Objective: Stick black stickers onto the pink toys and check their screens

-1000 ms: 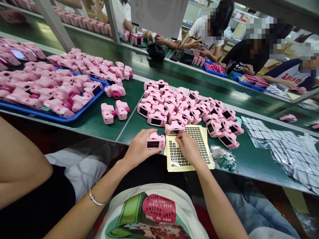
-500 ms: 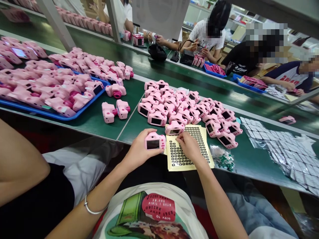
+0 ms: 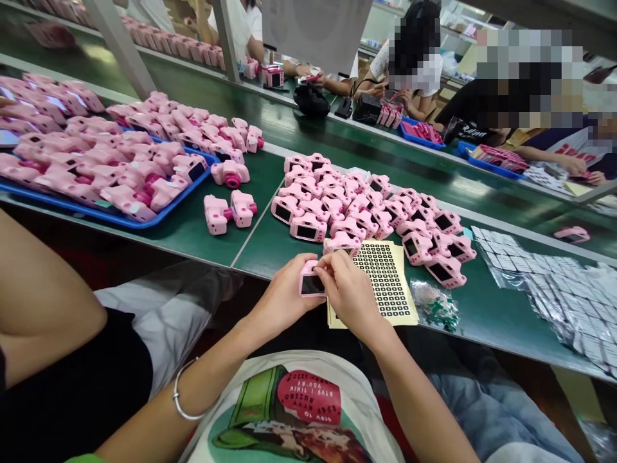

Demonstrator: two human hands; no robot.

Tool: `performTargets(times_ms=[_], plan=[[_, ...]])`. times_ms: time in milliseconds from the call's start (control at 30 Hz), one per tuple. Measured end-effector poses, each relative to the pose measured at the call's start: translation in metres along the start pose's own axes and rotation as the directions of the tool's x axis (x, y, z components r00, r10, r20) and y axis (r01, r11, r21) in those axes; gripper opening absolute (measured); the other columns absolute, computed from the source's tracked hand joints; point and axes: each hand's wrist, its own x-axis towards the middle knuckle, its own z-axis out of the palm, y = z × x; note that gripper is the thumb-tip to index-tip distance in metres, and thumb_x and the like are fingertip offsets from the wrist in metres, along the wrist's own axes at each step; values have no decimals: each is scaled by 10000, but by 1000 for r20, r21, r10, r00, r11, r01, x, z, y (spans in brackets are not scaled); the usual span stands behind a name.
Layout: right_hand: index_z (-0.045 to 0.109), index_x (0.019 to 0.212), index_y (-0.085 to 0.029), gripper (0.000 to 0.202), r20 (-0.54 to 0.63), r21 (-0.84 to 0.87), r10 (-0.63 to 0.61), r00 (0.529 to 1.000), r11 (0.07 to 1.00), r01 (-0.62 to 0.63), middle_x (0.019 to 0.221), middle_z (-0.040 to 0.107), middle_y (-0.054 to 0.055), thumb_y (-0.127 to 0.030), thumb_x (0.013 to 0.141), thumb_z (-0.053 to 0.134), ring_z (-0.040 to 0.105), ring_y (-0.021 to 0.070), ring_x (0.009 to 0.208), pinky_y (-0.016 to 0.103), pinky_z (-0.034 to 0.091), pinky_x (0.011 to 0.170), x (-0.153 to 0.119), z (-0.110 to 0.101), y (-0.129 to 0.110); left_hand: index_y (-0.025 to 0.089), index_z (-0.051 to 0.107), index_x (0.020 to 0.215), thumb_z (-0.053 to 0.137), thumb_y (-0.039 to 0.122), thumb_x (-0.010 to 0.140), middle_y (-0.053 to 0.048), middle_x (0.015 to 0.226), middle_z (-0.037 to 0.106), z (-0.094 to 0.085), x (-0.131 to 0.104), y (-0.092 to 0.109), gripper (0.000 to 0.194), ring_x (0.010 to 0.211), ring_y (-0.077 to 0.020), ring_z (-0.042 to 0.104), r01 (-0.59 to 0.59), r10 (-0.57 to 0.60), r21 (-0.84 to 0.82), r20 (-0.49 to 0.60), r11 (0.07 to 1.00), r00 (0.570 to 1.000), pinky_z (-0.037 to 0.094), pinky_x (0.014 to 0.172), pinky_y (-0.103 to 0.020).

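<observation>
One pink camera (image 3: 311, 285) is held in the left hand (image 3: 284, 289), at the near edge of the green desk (image 3: 260, 247); the fingers and the thumb grip its left side, and its dark screen faces the person. The right hand (image 3: 351, 292) has bent fingers which touch this camera at its upper right part; I cannot tell whether the fingertips close on some small thing. A second camera (image 3: 342, 240) lies on the upper left edge of the yellow sticker sheets (image 3: 388, 280), just behind the right hand. The sheets form one stack, but how many are in it I cannot count. Behind them stands one group of cameras (image 3: 308, 230), about thirty, which overlap too much for exact counting. To the left, three single cameras (image 3: 230, 172) stand near one large blue tray (image 3: 139, 222), which is heaped with many more. To the right of the sheets there is one small clear bag (image 3: 436, 305) with green pieces, and then several white packs (image 3: 554, 283) in plastic. As for what stands in the way, the right hand covers part of the sheets and of the held camera, while two metal posts (image 3: 120, 48) and one hanging board (image 3: 315, 32) partly block the far side, where at least four people (image 3: 427, 74) sit.
</observation>
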Motion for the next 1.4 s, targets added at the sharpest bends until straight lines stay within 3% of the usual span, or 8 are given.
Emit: performTargets(times_ms=[467, 600, 700, 800, 933, 1033, 1200, 1400], plan=[[564, 883, -197, 94, -59, 215, 5, 998, 977, 8, 876, 587, 30, -209, 951, 500, 558, 161, 755, 283, 422, 669, -5, 2, 5, 217, 480, 1204, 727, 211, 768, -63, 1181, 586, 4, -5, 3, 501, 1080, -248, 578, -59, 61, 80, -19, 995, 998, 469, 897, -367], [545, 905, -201, 89, -101, 397, 172, 980, 910, -119, 856, 559, 1, -258, 893, 613, 523, 127, 664, 269, 416, 619, -5, 3, 5, 209, 469, 1234, 672, 138, 796, -74, 1210, 573, 1, -8, 7, 488, 1102, -242, 577, -110, 121, 143, -74, 984, 990, 467, 915, -361], [525, 1033, -207, 350, 32, 597, 289, 957, 762, -250, 893, 546, -19, -328, 785, 741, 428, 75, 524, 237, 367, 493, -4, -4, 10, 217, 472, 1269, 704, 127, 770, -60, 1249, 570, -5, -10, 12, 558, 1127, -229, 574, -147, 151, 76, -46, 986, 987, 456, 955, -339], [606, 985, -190, 238, 142, 619, 216, 966, 742, -257, 836, 557, -22, -333, 820, 702, 357, 64, 506, 229, 299, 470, -4, -14, 13, 210, 479, 1271, 761, 251, 755, -49, 1229, 599, -13, -8, 17, 591, 1074, -219, 600, -56, 77, -178, 113, 982, 991, 476, 937, -318], [657, 995, -180, 219, 205, 679, 191, 960, 678, -280, 624, 434, -62, -360, 869, 656, 339, 82, 519, 231, 284, 497, -5, -21, 13, 186, 557, 1200, 457, 384, 971, -49, 1189, 625, -20, -4, 22, 319, 1137, -201, 573, 35, 25, -368, 157, 929, 987, 439, 1010, -317], [662, 984, -177, 232, 211, 700, 206, 956, 651, -295, 574, 367, -79, -371, 857, 677, 330, 84, 520, 230, 277, 502, -6, -20, 13, 176, 582, 1181, 435, 391, 974, -49, 1159, 633, -20, -1, 21, 332, 1154, -213, 564, 35, 21, -390, 140, 920, 990, 462, 995, -319], [643, 1017, -193, 257, 257, 670, 242, 936, 654, -352, 585, 430, -71, -397, 862, 669, 367, 83, 512, 220, 308, 490, -7, -17, 17, 152, 577, 1200, 474, 432, 940, -70, 1070, 652, -13, 0, 17, 395, 1032, -246, 608, 89, -31, -408, 146, 909, 989, 565, 716, -298], [628, 1045, -202, 289, 345, 570, 220, 912, 723, -390, 884, 620, 19, -433, 873, 642, 454, 72, 518, 210, 358, 439, -25, -34, 29, 258, 454, 1369, 456, 404, 972, -68, 1323, 540, -16, -7, 12, 422, 1163, -214, 553, -11, 99, -305, 275, 952, 956, 506, 951, -337]])
